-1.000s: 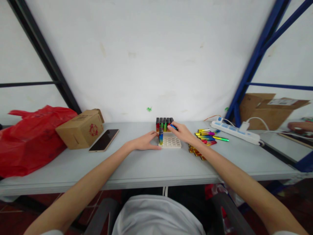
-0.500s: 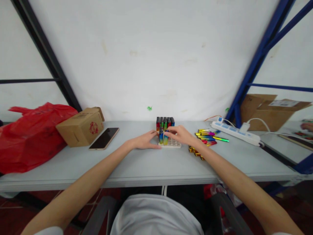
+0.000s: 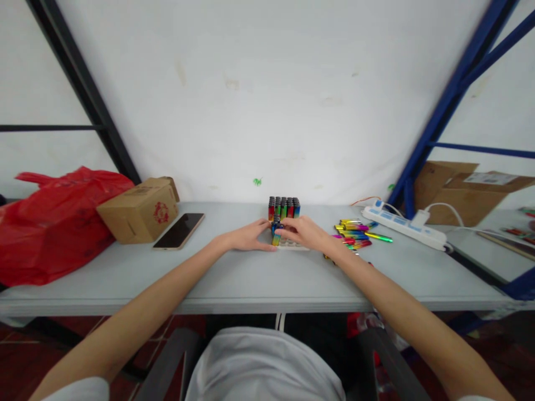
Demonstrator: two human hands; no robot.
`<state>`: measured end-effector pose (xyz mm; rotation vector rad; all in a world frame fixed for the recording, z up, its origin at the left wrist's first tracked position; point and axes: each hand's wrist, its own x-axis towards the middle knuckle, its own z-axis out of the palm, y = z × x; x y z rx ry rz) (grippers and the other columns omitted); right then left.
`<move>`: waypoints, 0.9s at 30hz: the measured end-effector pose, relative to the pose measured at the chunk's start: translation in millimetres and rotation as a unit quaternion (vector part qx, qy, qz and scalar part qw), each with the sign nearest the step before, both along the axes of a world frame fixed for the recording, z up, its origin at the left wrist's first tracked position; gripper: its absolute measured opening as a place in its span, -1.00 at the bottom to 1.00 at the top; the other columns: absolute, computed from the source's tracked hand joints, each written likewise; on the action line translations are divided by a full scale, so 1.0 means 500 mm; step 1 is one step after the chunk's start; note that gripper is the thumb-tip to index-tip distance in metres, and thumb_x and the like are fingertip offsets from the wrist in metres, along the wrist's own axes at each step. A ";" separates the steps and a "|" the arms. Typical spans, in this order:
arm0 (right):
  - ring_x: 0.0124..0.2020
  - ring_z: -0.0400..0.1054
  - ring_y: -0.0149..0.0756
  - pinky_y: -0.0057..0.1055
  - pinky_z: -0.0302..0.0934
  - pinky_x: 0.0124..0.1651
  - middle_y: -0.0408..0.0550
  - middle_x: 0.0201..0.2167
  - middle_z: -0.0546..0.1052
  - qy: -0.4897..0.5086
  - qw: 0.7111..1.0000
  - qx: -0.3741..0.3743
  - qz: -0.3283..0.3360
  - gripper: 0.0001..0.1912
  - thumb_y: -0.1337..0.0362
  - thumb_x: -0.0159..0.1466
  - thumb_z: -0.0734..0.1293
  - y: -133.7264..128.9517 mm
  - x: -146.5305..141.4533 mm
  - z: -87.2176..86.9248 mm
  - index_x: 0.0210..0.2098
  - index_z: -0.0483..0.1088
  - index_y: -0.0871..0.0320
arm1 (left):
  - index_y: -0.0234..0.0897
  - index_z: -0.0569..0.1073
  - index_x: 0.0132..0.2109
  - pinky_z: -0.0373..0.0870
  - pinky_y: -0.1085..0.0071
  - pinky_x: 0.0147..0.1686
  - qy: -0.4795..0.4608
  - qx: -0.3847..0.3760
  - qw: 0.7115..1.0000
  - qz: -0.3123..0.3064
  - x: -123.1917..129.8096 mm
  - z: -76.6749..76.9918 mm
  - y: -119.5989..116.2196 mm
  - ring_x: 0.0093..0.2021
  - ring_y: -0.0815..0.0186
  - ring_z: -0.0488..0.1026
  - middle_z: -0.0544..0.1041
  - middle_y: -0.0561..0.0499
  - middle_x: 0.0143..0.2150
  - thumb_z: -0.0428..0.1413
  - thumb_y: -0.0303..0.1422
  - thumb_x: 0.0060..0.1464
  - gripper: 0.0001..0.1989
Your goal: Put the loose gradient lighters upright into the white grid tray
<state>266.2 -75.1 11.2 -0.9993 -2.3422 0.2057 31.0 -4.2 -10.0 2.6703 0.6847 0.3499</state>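
Observation:
Several lighters with black tops (image 3: 284, 207) stand upright in a block at the back of a white holder (image 3: 295, 247) with rows of holes. My right hand (image 3: 304, 231) reaches over the holder, thumb and fingers pinched on a shiny blue-and-yellow lighter (image 3: 276, 238) at its front left. That lighter leans slightly, and the fingers partly cover its top. My left hand (image 3: 251, 236) curves around the holder's left end, thumb at the front corner and fingers farther back. Loose metallic-coloured lighters (image 3: 355, 233) lie in a pile right of my right hand; my forearm hides some.
On the left are a phone (image 3: 179, 231), a cardboard box (image 3: 140, 214) and a red plastic bag (image 3: 62, 228). A white power strip (image 3: 403, 227) with cables lies at right, before an opened carton (image 3: 468, 195). The wall (image 3: 267, 111) rises behind the table.
My right hand has moved slightly left with the lighter, which is now close against the left-hand side and more tilted. My left hand stays at the holder. The view has shifted a little.

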 end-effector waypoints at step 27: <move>-0.33 0.50 -0.19 -0.36 0.24 -0.22 0.05 -0.31 0.66 -0.173 0.945 -0.137 -0.242 -0.85 0.30 0.26 0.39 0.023 0.222 0.048 -0.20 0.60 0.14 | -0.24 0.29 0.31 0.18 0.22 0.31 -0.005 -0.011 1.000 -0.015 0.001 0.005 0.000 0.28 0.02 0.31 0.31 -0.17 0.31 0.20 0.11 0.14 -0.25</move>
